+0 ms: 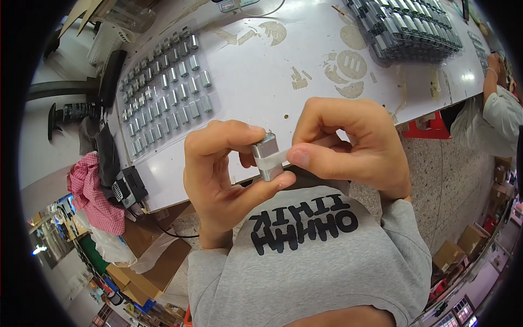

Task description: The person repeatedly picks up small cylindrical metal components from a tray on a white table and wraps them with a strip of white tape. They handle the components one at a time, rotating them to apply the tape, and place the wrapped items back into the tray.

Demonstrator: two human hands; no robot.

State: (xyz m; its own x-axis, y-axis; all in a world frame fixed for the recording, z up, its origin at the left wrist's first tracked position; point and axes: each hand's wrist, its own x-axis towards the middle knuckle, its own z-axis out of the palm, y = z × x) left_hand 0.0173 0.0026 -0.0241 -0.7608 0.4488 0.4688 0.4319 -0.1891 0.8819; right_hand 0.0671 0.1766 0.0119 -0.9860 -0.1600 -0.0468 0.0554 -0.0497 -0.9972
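Fills the bottom of the frame with a grey sweatshirt [316, 267] bearing dark lettering across the chest. Just above, at the middle of the frame, pinches a small silver block [267, 144] in the left hand [218, 169], with the thumb at the lower end and the index finger at the upper end. Tilts slightly there, with a thin terminal at the top. Shows a white strip [275, 160] across the block's side, running toward the right. Nips that strip between thumb and bent index finger of the right hand [354, 141], near the block but apart from it. Cannot tell how far the strip goes around the back.

Beyond, spreads out a pale tabletop [245, 82], marked with patches of worn residue at upper centre. At upper left, carries rows of silver pieces [184, 114] in a clear tray. At left, just beside the table edge, shows a black device [129, 185] near a red checked cloth [98, 193]. At upper right, bears a tall stack of silver pieces [411, 22]. Farther off, at the right rim, includes a co-worker's pale sleeve [501, 114] above a speckled floor [425, 163], near a red stool [427, 128].
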